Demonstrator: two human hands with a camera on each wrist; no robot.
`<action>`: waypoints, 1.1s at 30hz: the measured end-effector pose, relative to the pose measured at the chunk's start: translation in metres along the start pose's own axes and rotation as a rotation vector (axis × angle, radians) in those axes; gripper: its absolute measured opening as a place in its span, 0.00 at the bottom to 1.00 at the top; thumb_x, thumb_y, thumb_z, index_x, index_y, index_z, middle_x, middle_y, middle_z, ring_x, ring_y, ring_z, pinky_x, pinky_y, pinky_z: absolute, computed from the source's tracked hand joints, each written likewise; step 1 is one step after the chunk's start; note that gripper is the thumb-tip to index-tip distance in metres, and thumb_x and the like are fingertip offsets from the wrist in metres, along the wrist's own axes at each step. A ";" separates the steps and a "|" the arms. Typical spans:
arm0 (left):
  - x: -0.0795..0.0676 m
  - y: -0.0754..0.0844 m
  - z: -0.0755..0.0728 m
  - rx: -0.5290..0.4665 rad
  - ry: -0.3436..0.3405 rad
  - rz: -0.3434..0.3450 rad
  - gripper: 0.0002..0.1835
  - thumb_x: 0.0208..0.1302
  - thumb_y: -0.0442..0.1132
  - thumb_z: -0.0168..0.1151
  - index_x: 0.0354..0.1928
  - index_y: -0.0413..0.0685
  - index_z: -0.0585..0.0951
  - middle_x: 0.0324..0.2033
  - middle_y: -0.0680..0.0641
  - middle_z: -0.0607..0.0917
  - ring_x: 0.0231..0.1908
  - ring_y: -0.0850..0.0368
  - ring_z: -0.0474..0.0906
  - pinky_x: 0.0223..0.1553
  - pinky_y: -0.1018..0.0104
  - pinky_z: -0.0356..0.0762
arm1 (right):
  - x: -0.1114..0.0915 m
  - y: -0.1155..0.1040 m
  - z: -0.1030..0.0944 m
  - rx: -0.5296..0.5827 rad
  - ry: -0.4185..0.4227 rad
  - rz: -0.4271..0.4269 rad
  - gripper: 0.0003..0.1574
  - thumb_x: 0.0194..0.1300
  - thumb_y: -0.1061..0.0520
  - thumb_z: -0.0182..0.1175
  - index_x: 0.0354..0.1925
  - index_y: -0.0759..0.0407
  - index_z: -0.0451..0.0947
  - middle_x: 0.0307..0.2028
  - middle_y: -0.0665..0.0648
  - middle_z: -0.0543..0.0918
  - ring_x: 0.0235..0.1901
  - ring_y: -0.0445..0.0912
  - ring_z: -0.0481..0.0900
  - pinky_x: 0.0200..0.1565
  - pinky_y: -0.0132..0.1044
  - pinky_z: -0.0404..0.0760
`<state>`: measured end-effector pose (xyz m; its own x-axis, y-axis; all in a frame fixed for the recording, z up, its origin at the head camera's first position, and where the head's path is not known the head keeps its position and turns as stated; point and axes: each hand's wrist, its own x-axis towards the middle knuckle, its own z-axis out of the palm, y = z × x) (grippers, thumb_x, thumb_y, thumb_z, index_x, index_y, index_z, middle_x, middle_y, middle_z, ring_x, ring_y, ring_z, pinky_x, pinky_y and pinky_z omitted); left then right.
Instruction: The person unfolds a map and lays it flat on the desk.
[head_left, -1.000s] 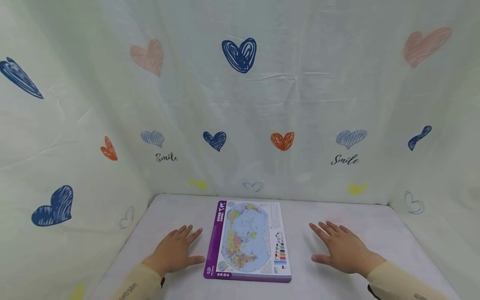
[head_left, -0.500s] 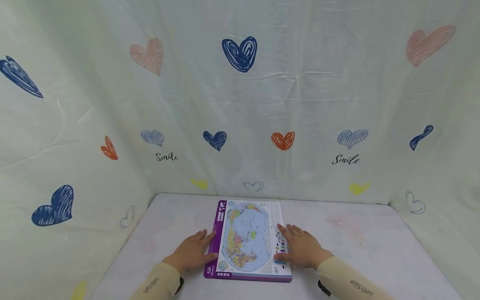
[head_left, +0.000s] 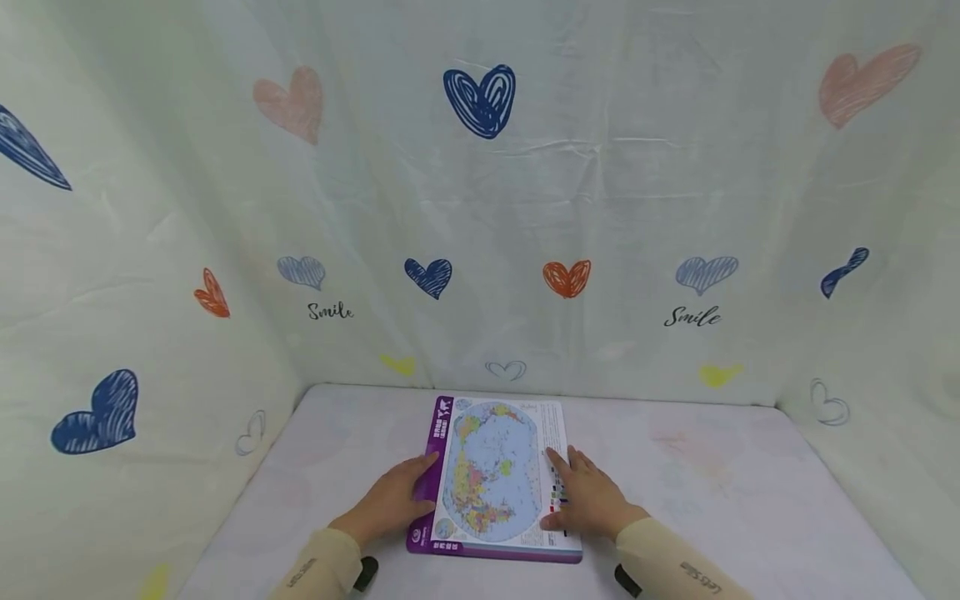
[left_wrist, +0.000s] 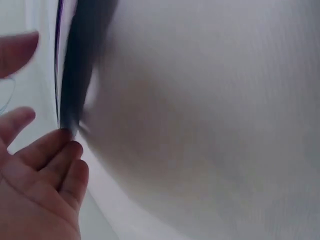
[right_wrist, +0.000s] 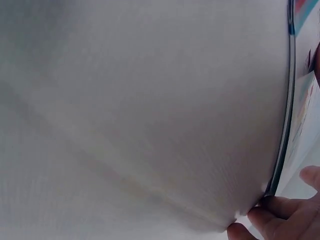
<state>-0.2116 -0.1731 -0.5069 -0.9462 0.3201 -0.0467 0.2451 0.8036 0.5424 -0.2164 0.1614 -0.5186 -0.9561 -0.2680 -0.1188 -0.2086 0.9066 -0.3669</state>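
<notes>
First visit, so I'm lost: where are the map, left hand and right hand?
Map [head_left: 491, 483], head view: its printed face.
Left hand [head_left: 390, 499], head view: its back.
Right hand [head_left: 596, 498], head view: its back.

Place: curtained booth [head_left: 172, 208], wider room unclear | heart-printed curtain [head_left: 480, 192] on 3 sides | white table [head_left: 750, 492]

Map [head_left: 491, 475] lies flat on table [head_left: 697, 492], slightly left of the table's middle, its far edge just beside the table's rear edge. Left hand [head_left: 390, 496] is at the map's left edge and right hand [head_left: 592, 498] at its right edge, fingertips touching the edge on each side, thumb and index finger of each over the map's margin. Curtain [head_left: 615, 183] stands behind the table and along its left and right sides; sleeves [head_left: 667, 554] enter from the near side, left and right of the map.
</notes>
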 end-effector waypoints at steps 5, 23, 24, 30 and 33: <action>0.001 0.000 0.000 -0.129 0.047 -0.009 0.42 0.53 0.31 0.74 0.71 0.40 0.68 0.67 0.32 0.69 0.60 0.35 0.72 0.61 0.43 0.69 | 0.002 -0.004 0.002 0.023 0.030 0.044 0.72 0.36 0.35 0.81 0.75 0.54 0.60 0.72 0.73 0.58 0.70 0.69 0.57 0.64 0.65 0.62; 0.009 0.000 -0.005 -0.284 0.004 -0.115 0.46 0.46 0.26 0.76 0.71 0.37 0.68 0.57 0.33 0.76 0.50 0.44 0.76 0.53 0.46 0.76 | 0.002 -0.015 0.006 0.191 0.119 0.046 0.78 0.31 0.51 0.86 0.76 0.59 0.56 0.52 0.67 0.68 0.37 0.49 0.72 0.43 0.43 0.80; 0.009 0.000 -0.006 -0.287 -0.001 -0.119 0.46 0.46 0.27 0.76 0.71 0.37 0.68 0.56 0.33 0.77 0.49 0.44 0.75 0.53 0.45 0.76 | 0.002 -0.015 0.005 0.200 0.111 0.053 0.78 0.31 0.52 0.86 0.77 0.59 0.55 0.49 0.66 0.68 0.34 0.48 0.71 0.40 0.42 0.79; 0.007 -0.002 -0.006 -0.283 -0.026 -0.121 0.46 0.48 0.28 0.75 0.72 0.37 0.67 0.44 0.43 0.77 0.39 0.52 0.73 0.45 0.52 0.76 | 0.004 -0.016 0.000 0.200 0.055 0.065 0.77 0.33 0.52 0.86 0.77 0.56 0.55 0.45 0.65 0.74 0.30 0.47 0.72 0.42 0.46 0.82; 0.007 -0.003 -0.006 -0.297 -0.040 -0.120 0.46 0.49 0.27 0.75 0.72 0.38 0.65 0.40 0.45 0.76 0.35 0.54 0.71 0.40 0.58 0.75 | 0.005 -0.014 -0.001 0.196 0.031 0.052 0.76 0.34 0.50 0.85 0.76 0.58 0.55 0.46 0.65 0.78 0.33 0.47 0.73 0.49 0.52 0.80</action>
<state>-0.2198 -0.1762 -0.5039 -0.9542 0.2562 -0.1544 0.0546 0.6568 0.7521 -0.2179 0.1477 -0.5129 -0.9711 -0.2091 -0.1148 -0.1172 0.8375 -0.5338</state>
